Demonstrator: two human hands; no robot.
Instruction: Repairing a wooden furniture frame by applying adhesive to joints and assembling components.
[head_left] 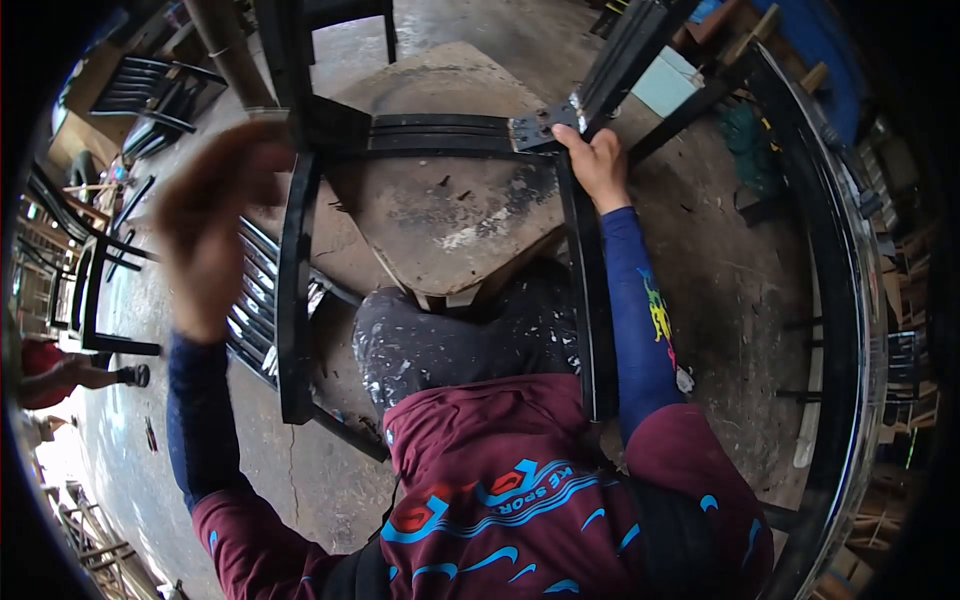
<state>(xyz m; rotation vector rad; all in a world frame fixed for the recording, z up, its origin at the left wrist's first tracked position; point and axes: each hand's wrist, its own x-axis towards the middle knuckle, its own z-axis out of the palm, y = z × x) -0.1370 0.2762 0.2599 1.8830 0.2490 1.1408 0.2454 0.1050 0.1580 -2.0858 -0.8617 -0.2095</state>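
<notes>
The right hand [597,160] grips the black chair frame [298,300] at one o'clock; the left hand [215,225] hangs spread, blurred; one-handed, the frame could slip off the tabletop [450,210].

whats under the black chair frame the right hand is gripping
Under the black chair frame sits a worn wooden board, scuffed and stained, with the person's paint-spattered knee below it. The right hand grips the frame's corner. What holds the board up is hidden.

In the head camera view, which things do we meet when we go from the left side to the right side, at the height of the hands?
Stacked black chair frames → blurred left hand → left black rail → worn wooden block → right hand, its grip on the right rail → curved black frame.
</notes>
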